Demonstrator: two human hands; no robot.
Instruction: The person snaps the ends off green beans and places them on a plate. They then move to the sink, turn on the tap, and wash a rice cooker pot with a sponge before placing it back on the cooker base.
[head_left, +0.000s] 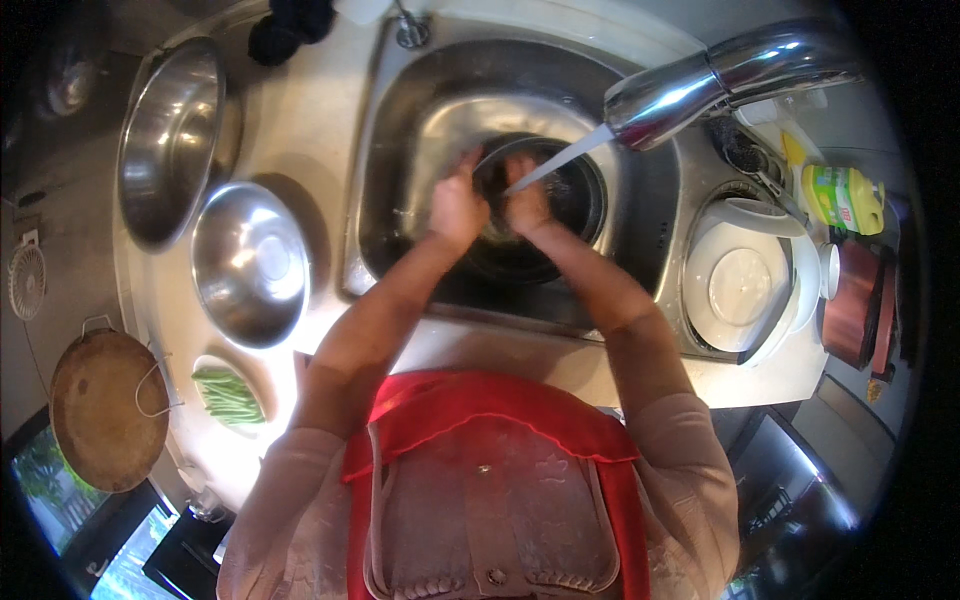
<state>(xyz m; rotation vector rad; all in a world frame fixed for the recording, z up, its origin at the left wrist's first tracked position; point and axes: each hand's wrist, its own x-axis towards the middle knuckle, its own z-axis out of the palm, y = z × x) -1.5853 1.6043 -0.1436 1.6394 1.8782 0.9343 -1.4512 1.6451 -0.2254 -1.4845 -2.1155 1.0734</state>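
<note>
A round dark pan sits in the stainless steel sink. My left hand is at the pan's left side, gripping its rim. My right hand reaches inside the pan, blurred, its fingers against the inner surface; whether it holds anything is hidden. From the chrome faucet a stream of water falls across the pan onto my right hand.
Two steel bowls, one tilted and one beside it, stand left, near a plate of green beans. White plates lean in a rack right of the sink. Behind them is a yellow-green detergent bottle. A round wooden board is far left.
</note>
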